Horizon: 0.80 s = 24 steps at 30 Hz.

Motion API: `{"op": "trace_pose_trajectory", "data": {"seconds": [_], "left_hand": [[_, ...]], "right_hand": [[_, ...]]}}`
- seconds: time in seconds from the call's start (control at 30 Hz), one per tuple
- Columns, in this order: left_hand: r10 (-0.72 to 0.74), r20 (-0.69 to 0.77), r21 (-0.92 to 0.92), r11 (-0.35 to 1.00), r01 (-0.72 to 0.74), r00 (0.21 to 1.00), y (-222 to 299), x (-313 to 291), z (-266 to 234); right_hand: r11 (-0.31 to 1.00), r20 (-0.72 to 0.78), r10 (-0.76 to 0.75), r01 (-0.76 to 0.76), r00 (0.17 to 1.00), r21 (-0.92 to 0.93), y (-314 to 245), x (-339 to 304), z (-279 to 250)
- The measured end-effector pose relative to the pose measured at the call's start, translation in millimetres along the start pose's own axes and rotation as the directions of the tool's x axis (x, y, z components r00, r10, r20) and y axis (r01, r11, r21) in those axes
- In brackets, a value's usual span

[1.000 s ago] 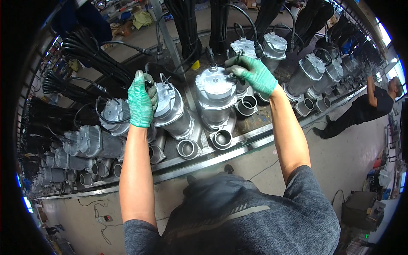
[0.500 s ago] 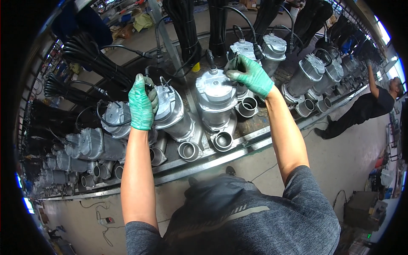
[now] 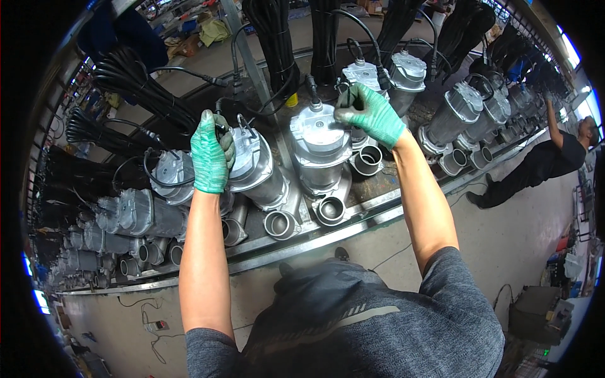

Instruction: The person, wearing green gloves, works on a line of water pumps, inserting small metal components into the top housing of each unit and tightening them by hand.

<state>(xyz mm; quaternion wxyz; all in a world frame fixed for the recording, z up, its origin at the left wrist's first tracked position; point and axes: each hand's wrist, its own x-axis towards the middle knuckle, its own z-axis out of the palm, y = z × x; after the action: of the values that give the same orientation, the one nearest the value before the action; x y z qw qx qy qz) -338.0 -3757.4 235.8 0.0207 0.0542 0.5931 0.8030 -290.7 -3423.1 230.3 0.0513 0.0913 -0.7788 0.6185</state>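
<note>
My left hand (image 3: 213, 154), in a green glove with dark fingers, is closed with its thumb up beside the lid of a silver metal pump (image 3: 251, 157). Something dark shows at its curled fingers, too hidden to name. Over the right edge of another upright pump (image 3: 320, 135), my right hand (image 3: 373, 114) is closed in a pinch, thumb against fingers. Whatever it holds, if anything, is too small to make out. A black cable (image 3: 313, 88) rises from that pump's lid. Round outlet openings (image 3: 331, 209) face me at the pumps' feet.
More pumps line the bench on the left (image 3: 135, 211) and right (image 3: 460, 104). Coiled black cable bundles (image 3: 271, 38) hang behind them, next to a metal post (image 3: 246, 57). A metal rail (image 3: 296, 242) edges the bench. Another person (image 3: 535, 157) stands at the far right.
My right hand has shifted very slightly, staying beside the middle pump's lid. The left hand keeps its place. At the far right, the other person has barely moved.
</note>
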Motion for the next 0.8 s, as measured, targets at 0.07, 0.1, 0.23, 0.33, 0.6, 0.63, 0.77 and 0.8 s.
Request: {"op": "trace_pose_trajectory", "data": {"seconds": [0.07,0.1,0.23,0.33,0.6,0.63,0.77,0.8], "left_hand": [[-0.007,0.004,-0.006,1.0,0.007,1.0,0,0,-1],[-0.008,0.011,-0.007,1.0,0.008,1.0,-1,1,-2],[0.0,0.026,-0.004,1.0,0.0,1.0,0,0,-2],[0.012,0.006,-0.001,1.0,-0.012,1.0,0,1,-1],[0.01,0.036,-0.015,1.0,-0.01,0.999,0,1,-2],[0.006,0.032,-0.018,1.0,-0.006,0.999,-1,1,-3],[0.003,0.043,-0.025,1.0,-0.001,0.999,-2,1,-6],[0.002,0.037,-0.023,1.0,-0.002,0.999,-1,1,-5]], "right_hand": [[0.998,0.039,-0.043,0.041,0.998,0.052,-8,-6,0],[0.993,0.061,-0.043,0.036,0.997,0.113,-12,-8,-5],[0.961,-0.035,-0.221,0.212,0.975,-0.175,-26,5,-11],[0.834,-0.102,-0.31,0.219,0.945,-0.507,-40,16,6],[0.73,-0.184,-0.288,0.091,0.94,-0.678,-26,29,8],[0.774,-0.123,-0.243,0.116,0.962,-0.623,-29,26,3],[0.974,-0.145,-0.059,0.025,0.988,-0.223,-36,5,-14],[0.938,-0.214,-0.201,0.124,0.956,-0.325,-29,4,-15]]}}
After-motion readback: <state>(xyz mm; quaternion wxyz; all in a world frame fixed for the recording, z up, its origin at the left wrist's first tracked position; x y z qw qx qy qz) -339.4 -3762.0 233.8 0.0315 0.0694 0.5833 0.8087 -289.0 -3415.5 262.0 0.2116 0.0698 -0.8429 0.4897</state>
